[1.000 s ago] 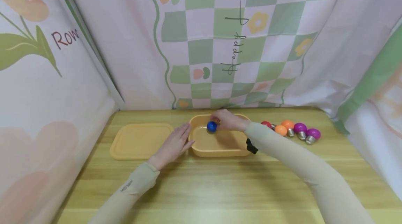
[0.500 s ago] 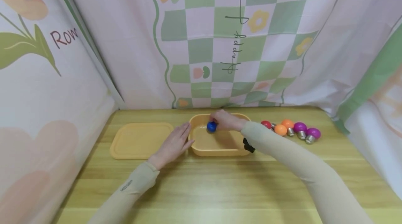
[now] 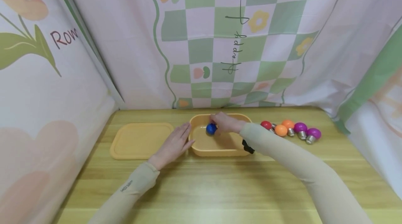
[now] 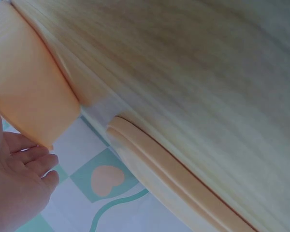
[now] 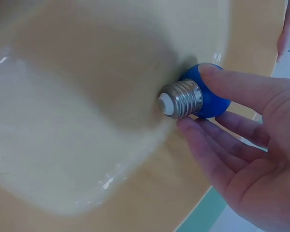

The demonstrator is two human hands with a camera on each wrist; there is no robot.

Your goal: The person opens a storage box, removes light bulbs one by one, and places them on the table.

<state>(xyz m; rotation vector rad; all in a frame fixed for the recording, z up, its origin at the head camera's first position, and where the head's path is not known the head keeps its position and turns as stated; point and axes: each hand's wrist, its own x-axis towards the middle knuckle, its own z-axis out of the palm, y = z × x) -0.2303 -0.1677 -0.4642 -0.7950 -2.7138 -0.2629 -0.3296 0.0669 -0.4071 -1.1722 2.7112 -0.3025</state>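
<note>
A blue light bulb (image 3: 211, 129) is low inside the yellow plastic container (image 3: 220, 153), near its left end. My right hand (image 3: 226, 122) reaches in and pinches the bulb between thumb and fingers. In the right wrist view the bulb's silver screw base (image 5: 182, 99) points away from the palm, and its blue globe is partly covered by the thumb. With fairly straight fingers, my left hand (image 3: 174, 142) rests against the container's left end. The left wrist view shows those fingers at the container's rim (image 4: 43, 137).
A flat yellow lid (image 3: 138, 142) lies left of the container on the wooden table (image 3: 207, 185). To the right lie a red bulb (image 3: 266, 124), two orange bulbs (image 3: 281, 130) and two purple bulbs (image 3: 300, 127). A patterned curtain (image 3: 201, 51) hangs behind.
My right hand and the blue bulb have shifted slightly, the bulb a little lower and nearer in the container. The right forearm moved a bit left, uncovering more of the red bulb. My left hand stays put.
</note>
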